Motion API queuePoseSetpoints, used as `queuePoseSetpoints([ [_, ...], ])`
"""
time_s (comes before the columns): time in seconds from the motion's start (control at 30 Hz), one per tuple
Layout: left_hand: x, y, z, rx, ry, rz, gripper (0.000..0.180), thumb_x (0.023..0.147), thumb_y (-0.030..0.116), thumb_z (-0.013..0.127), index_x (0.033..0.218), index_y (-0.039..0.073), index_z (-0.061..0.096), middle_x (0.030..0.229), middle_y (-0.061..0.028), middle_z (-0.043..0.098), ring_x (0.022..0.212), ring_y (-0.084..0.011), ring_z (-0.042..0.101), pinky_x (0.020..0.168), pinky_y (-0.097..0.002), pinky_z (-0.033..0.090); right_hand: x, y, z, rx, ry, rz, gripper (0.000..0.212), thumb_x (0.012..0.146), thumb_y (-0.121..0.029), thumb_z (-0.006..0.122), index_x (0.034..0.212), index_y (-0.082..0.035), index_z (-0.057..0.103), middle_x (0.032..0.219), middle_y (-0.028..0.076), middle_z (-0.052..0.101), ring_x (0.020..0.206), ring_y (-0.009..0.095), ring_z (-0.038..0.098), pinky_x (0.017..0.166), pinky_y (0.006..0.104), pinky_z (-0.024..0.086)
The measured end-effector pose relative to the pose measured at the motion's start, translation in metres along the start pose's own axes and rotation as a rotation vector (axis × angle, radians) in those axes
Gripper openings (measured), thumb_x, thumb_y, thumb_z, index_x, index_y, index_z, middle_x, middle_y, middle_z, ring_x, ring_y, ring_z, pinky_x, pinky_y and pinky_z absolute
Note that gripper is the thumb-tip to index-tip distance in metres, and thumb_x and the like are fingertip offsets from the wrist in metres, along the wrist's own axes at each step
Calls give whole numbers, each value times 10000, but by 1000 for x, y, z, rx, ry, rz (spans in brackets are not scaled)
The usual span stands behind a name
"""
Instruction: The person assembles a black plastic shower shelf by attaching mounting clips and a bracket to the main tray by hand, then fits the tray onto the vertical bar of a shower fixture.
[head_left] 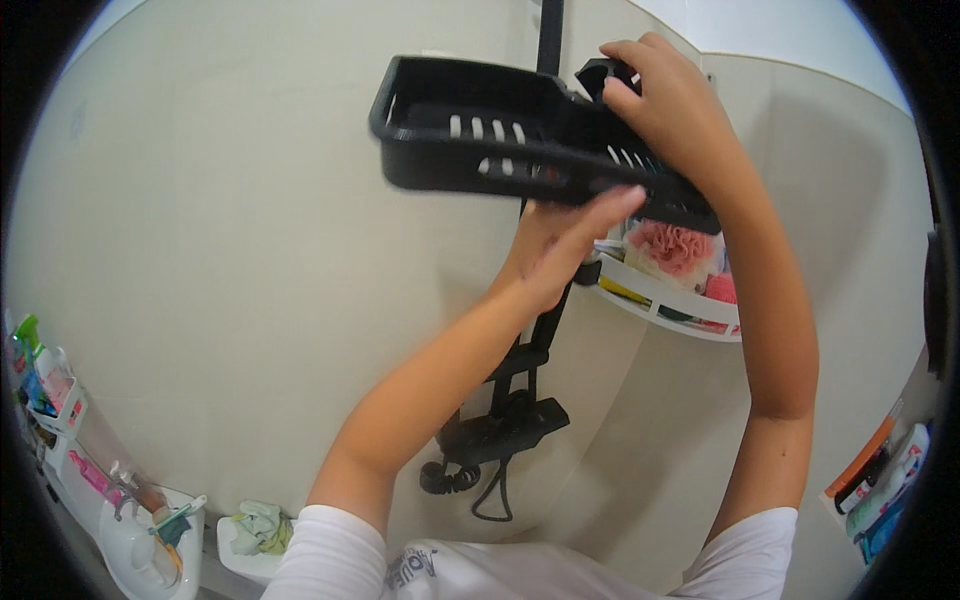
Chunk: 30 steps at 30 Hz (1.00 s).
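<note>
A black plastic shower shelf (pixel 440 165) with slotted walls and floor is held up against a black vertical shower rail (pixel 551 35), its right end tilted down. From below, my left hand (pixel 560 245) holds the shelf, the thumb pressed along its lower front edge; most of its other fingers are hidden. Over the shelf's right part reaches my right hand (pixel 675 115). Its fingers curl around a black rounded fitting (pixel 600 74) beside the rail. Whether that fitting is part of the shelf or of the rail I cannot tell.
Lower on the rail sits a black shower fixture (pixel 505 430) with a coiled hose (pixel 450 478). A white corner shelf (pixel 675 315) carries a pink bath puff (pixel 672 247). At lower left stands a white washbasin (pixel 130 560); bottles (pixel 890 480) line the right edge.
</note>
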<state>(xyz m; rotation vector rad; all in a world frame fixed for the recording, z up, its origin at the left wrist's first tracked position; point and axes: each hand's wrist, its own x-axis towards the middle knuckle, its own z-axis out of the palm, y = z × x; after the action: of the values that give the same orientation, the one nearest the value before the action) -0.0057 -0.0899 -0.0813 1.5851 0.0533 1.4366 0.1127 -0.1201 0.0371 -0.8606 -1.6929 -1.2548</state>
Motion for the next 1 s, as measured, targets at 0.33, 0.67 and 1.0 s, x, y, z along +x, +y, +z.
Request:
queuePoseSetpoints([
  [0.33, -135, -36, -71, 534, -113, 353, 414, 791, 256, 647, 1102, 22, 504, 1074, -48, 515, 970, -164, 474, 820, -293, 409, -52, -78, -41, 733, -365, 343, 311, 771, -125, 566, 1055, 2, 581, 828, 64, 573, 754, 124, 550, 677, 248, 447],
  [0.67, -211, -59, -100, 108, 36, -218, 418, 783, 244, 649, 1108, 30, 497, 1080, -47, 510, 991, -170, 462, 841, -302, 398, -83, -124, 1, 1148, -636, 407, 262, 822, -147, 560, 1070, -79, 610, 794, -3, 492, 701, 69, 463, 637, 223, 410],
  [1.0, -247, -75, -117, 78, 91, -328, 433, 772, 237, 655, 1116, 34, 488, 1088, -48, 504, 1002, -174, 457, 852, -306, 392, -91, -138, 2, 1128, -875, 187, 247, 763, -86, 632, 1010, -70, 626, 774, 8, 494, 697, 104, 463, 625, 237, 384],
])
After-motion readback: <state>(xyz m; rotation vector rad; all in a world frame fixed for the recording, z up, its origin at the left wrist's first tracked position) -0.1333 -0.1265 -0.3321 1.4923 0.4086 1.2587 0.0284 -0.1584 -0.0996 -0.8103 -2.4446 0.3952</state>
